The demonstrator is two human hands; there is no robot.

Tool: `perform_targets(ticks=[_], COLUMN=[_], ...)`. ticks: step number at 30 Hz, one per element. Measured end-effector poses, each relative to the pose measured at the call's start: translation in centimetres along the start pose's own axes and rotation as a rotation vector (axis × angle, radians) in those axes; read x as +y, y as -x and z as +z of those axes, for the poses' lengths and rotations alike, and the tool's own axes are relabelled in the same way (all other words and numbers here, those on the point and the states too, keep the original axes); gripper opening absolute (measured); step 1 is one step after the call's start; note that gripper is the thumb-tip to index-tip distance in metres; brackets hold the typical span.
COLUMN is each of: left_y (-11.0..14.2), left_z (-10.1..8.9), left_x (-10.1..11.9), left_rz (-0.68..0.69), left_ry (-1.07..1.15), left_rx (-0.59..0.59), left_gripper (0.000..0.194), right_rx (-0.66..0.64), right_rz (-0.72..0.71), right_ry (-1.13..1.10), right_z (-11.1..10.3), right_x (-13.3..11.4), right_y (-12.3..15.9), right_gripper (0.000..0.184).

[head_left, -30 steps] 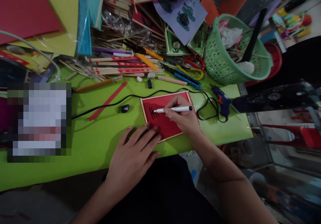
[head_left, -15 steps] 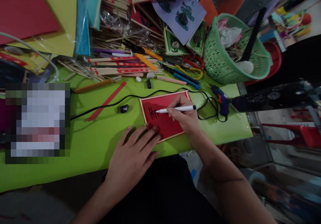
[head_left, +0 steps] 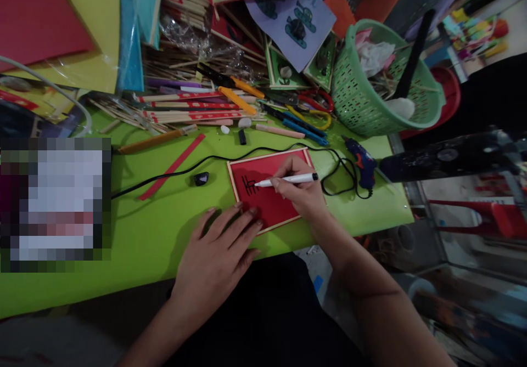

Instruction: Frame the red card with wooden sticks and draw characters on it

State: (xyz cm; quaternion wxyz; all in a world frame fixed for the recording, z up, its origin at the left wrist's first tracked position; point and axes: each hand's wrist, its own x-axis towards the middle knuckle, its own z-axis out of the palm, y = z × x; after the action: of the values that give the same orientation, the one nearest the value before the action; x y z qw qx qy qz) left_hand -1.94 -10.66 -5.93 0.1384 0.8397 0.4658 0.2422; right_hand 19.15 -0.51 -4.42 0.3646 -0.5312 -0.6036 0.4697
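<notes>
A red card (head_left: 280,213) edged with thin wooden sticks lies on the green table (head_left: 156,246) in front of me. Black handwritten strokes (head_left: 249,185) mark its left part. Between the fingers of my right hand (head_left: 300,188) is a white marker pen (head_left: 297,178), its tip at the strokes. My left hand (head_left: 222,252) rests flat with fingers spread, its fingertips on the card's lower left corner and on the table beside it. A small dark stone (head_left: 201,179) sits left of the card, and a black pen cap (head_left: 242,137) lies beyond it.
A glue gun (head_left: 362,164) with a black cord (head_left: 164,175) lies right of the card, the cord running behind it. Farther back are scissors (head_left: 315,117), orange-handled cutters (head_left: 239,101), bundled sticks (head_left: 181,103) and a green basket (head_left: 366,103). A red paper strip (head_left: 173,167) lies to the left.
The view has shifted slightly. The strokes at the pen tip look a little fuller, with the right hand still on the card. My left hand keeps its place.
</notes>
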Motion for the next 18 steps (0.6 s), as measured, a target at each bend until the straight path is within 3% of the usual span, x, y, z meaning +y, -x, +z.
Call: perform_targets(ticks=[18], left_y=[0.07], left_z=[0.12], left_x=[-0.04], left_rz=[0.007], left_ry=[-0.019], left_rx=[-0.014], left_gripper=[0.037], right_rx=[0.042], right_rz=[-0.051], right_ry=[-0.017], right_z=[0.18], right_x=[0.06], right_y=[-0.35], right_gripper=[0.015])
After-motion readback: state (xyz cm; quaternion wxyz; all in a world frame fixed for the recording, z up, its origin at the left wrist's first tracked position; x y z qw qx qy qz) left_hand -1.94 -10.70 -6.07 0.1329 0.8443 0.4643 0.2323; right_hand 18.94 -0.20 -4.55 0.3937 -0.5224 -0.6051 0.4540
